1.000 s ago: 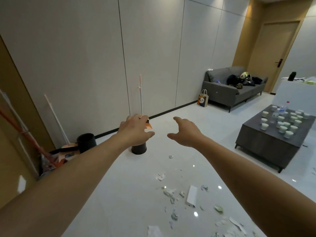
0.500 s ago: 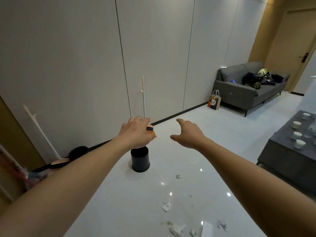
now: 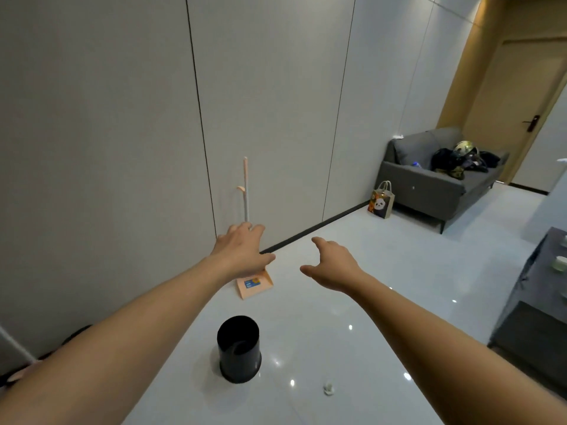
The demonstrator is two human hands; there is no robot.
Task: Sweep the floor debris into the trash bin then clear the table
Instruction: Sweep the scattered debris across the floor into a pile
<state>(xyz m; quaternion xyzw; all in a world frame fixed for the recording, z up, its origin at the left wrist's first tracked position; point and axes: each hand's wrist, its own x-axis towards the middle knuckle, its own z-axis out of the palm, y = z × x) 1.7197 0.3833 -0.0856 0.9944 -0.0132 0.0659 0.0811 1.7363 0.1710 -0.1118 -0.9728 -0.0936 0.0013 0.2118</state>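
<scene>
A pink long-handled dustpan (image 3: 254, 285) stands against the white wall, its handle (image 3: 245, 191) rising above my left hand (image 3: 242, 251). That hand is stretched out in front of the dustpan with fingers spread, holding nothing. My right hand (image 3: 333, 265) is extended beside it, fingers relaxed and empty. A black trash bin (image 3: 239, 348) stands on the white floor nearer to me, below the hands. One small scrap of debris (image 3: 328, 388) lies to the bin's right. The corner of the dark grey table (image 3: 534, 305) with a paper cup (image 3: 560, 264) shows at the right edge.
A grey sofa (image 3: 429, 182) with dark items on it stands by the far wall. A panda gift bag (image 3: 381, 201) sits on the floor beside it. A white pole (image 3: 15, 345) and dark items lie at the left edge. A wooden door (image 3: 521, 96) is at the far right.
The view has moved closer to the wall and dustpan. The bin now sits lower in view, and most floor debris has passed out of sight. Both hands stay outstretched and empty.
</scene>
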